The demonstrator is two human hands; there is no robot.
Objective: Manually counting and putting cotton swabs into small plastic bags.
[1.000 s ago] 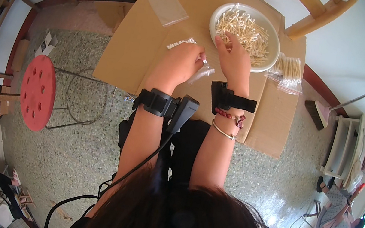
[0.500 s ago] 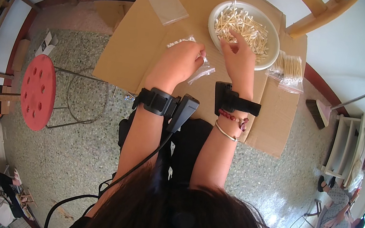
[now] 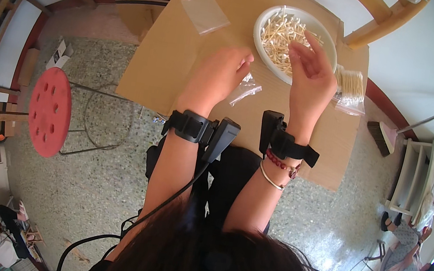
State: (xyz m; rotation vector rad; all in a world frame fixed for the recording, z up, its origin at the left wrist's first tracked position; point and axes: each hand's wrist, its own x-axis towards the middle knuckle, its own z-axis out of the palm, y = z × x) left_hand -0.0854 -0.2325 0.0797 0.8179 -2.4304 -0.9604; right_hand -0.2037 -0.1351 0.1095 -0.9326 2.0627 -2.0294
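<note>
My left hand (image 3: 219,75) is closed over a small clear plastic bag (image 3: 246,91). One end of the bag sticks out beside the fingers; the hand covers the rest. My right hand (image 3: 314,77) hovers at the near right side of a white bowl (image 3: 262,52). Its fingers are bent but apart, and I see nothing between them. Inside the bowl lies a loose heap of cotton swabs (image 3: 280,36) with white tips and pale sticks. Right of the bowl sits a filled bag of cotton swabs (image 3: 351,87), partly behind my right hand.
A flat clear bag (image 3: 205,13) lies at the far left of the cardboard-covered table (image 3: 154,66). A wooden chair (image 3: 373,32) stands at the far right. On the floor are a red stool (image 3: 49,112) at left and a broom (image 3: 384,138) at right. A person (image 3: 402,258) sits at lower right.
My right hand has drawn back from the swabs toward the bowl's right rim, its fingers spreading. My left hand stays on the bag and has turned, hiding the white tips seen before.
</note>
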